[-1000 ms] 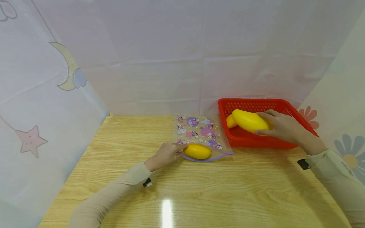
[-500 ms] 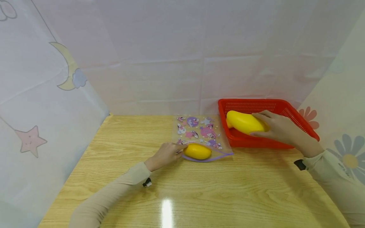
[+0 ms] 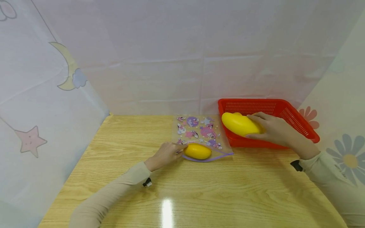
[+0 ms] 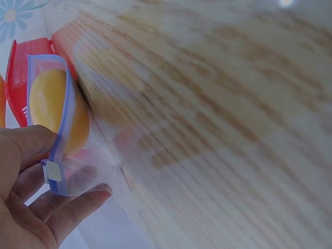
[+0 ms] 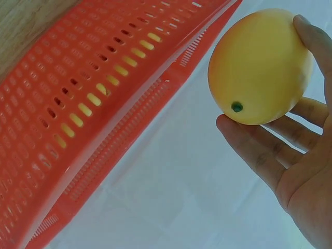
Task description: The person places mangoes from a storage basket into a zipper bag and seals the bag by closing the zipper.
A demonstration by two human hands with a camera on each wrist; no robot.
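Note:
On the table lies a clear zip bag [image 3: 225, 136] printed with pink and purple cartoon figures, its purple-edged mouth partly spread. Inside that mouth sits a yellow mango [image 3: 197, 151]. My left hand [image 3: 166, 153] holds the bag's left corner; in the left wrist view its thumb and fingers lie around the zip edge beside a white slider [image 4: 52, 171]. My right hand [image 3: 269, 128] grips a larger yellow mango [image 3: 239, 124] over the front left of the red basket [image 3: 256, 143]. The right wrist view shows this mango's green stem spot, with thumb and fingertips on opposite sides.
More yellow fruit [image 3: 237, 113] shows in the basket behind the held mango, and through the basket's slots in the right wrist view. The basket stands just right of the bag. A pale sheet wall [image 3: 159, 85] rises along the table's back edge.
My right hand has carried the larger mango left and slightly nearer, from within the basket toward its front left rim. The left hand, the bag and the mango in it have stayed still.

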